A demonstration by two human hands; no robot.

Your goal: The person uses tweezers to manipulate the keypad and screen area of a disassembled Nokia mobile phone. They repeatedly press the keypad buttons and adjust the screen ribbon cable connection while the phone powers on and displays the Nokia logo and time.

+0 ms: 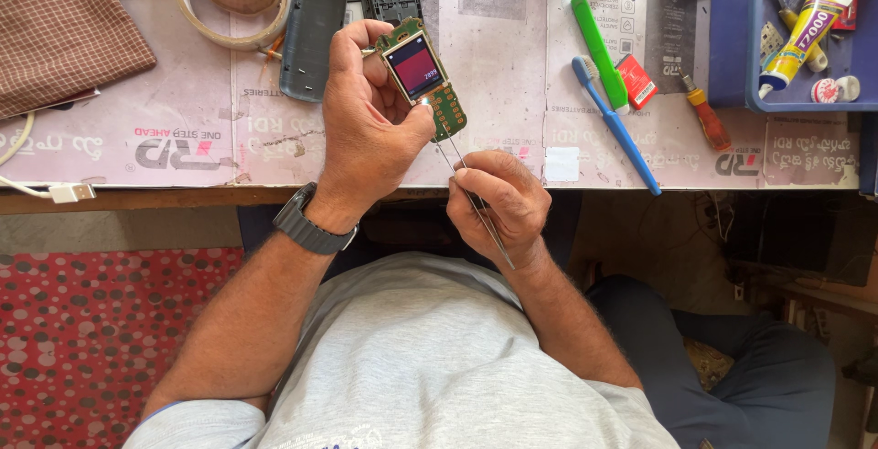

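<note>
On the workbench point(512, 152), covered with printed cardboard sheets and running across the top of the view, a small phone circuit board point(422, 83) with its lit screen is the landmark. Below the bench edge the room shows only a red dotted mat at lower left and a dark corner with cables at right. Left of the board lie a brown checked cloth point(64, 24), a roll of tape point(229, 1) and a dark phone back cover point(311, 33); right of it lie a green utility knife point(599, 51), a blue toothbrush point(617, 124), a small screwdriver point(706, 115) and, furthest off, a blue tray point(732, 47) with a yellow glue tube point(797, 33). The left hand point(366, 124) is closed around the board, holding it just above the bench near its front edge. The right hand point(498, 202), just below the board, pinches thin metal tweezers point(471, 193) whose tips meet the board's lower end. This looks like probing or placing a tiny part on the keypad section; the next touch calls for a steady board and a fine, light tip.
</note>
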